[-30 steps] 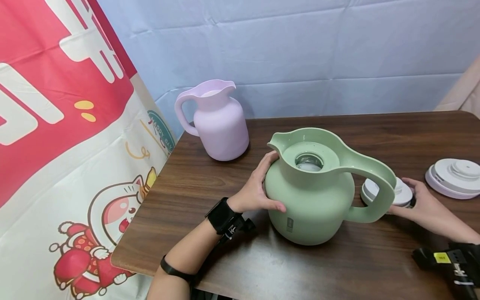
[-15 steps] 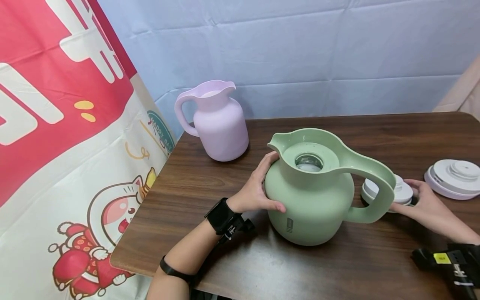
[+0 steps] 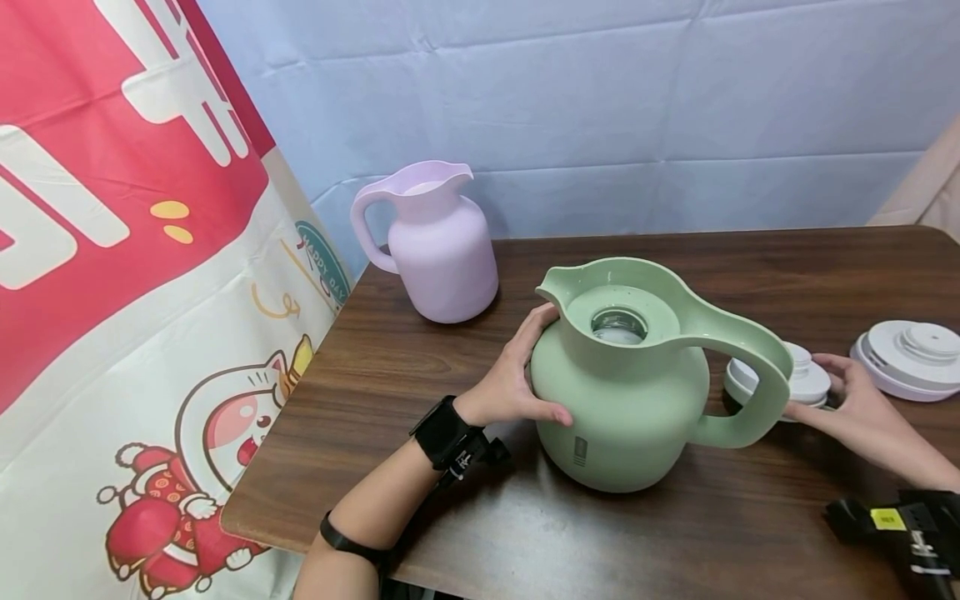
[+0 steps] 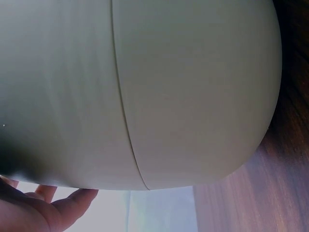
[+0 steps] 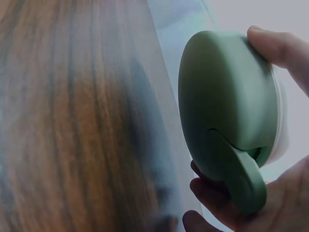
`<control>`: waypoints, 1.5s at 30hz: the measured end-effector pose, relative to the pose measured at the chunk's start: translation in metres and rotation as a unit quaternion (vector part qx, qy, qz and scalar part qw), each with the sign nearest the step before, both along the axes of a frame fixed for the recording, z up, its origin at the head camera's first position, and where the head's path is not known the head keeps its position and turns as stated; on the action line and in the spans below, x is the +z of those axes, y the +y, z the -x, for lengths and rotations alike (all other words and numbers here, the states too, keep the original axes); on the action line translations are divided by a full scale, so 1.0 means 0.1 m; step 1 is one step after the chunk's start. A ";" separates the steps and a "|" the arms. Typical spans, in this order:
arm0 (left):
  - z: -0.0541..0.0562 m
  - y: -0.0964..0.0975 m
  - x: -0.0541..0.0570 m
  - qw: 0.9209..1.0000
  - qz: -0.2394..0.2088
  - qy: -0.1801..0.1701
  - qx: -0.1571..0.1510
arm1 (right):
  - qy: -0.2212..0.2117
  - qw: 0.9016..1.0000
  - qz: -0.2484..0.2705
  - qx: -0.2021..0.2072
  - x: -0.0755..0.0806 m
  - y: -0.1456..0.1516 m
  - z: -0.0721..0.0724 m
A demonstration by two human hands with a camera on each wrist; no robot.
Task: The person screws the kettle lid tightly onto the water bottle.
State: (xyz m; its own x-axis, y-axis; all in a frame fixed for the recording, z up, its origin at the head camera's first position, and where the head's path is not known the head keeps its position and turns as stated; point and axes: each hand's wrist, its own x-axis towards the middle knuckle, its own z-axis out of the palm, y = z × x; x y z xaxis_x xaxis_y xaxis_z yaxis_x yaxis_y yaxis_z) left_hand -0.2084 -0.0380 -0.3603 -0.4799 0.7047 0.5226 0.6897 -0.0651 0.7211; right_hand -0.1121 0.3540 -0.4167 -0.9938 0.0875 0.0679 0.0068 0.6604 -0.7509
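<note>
A green thermos jug [image 3: 622, 408] stands upright on the table, mouth uncovered, its spout to the left and its handle to the right. My left hand [image 3: 517, 379] grips its left side, thumb across the front; in the left wrist view, fingers [image 4: 77, 203] show at the edge of the jug's body [image 4: 193, 96]. Behind the jug handle, my right hand [image 3: 858, 408] holds a round lid [image 3: 810, 383], white inner side up. The right wrist view shows the green outer side of this lid [image 5: 222, 92], with its lever, held above the tabletop.
A lilac jug [image 3: 446, 267] with an uncovered mouth stands at the back left. Another lid [image 3: 911, 358], white over lilac, lies at the right, close to my right hand. The wooden table [image 3: 375, 358] ends at a blue cloth backdrop; a printed cloth hangs at the left.
My right hand and the green lid have shifted slightly up and to the right in the head view. My left hand and both jugs have stayed in place.
</note>
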 end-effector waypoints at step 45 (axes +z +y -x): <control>0.00 0.00 0.00 1.000 0.006 0.009 0.013 | 0.054 0.997 0.039 -0.031 0.25 0.04 0.03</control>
